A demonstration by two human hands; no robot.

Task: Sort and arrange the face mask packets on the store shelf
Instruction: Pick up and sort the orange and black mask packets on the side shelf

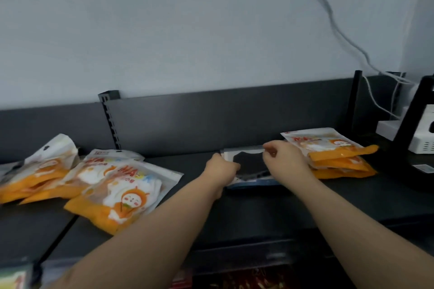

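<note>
Two hands are on one black mask packet (250, 164), which lies flat on the dark shelf (258, 211). The left hand (222, 168) curls its fingers round the packet's left edge, and the right hand (284, 159) pinches its far edge between thumb and fingers. Just right of that packet sits a tidy stack of orange packets (338, 156). Well to its left, loose orange packets (122, 192) lie overlapping. Farther right stands a white box (422, 141), with cables (328, 13) running to it.
</note>
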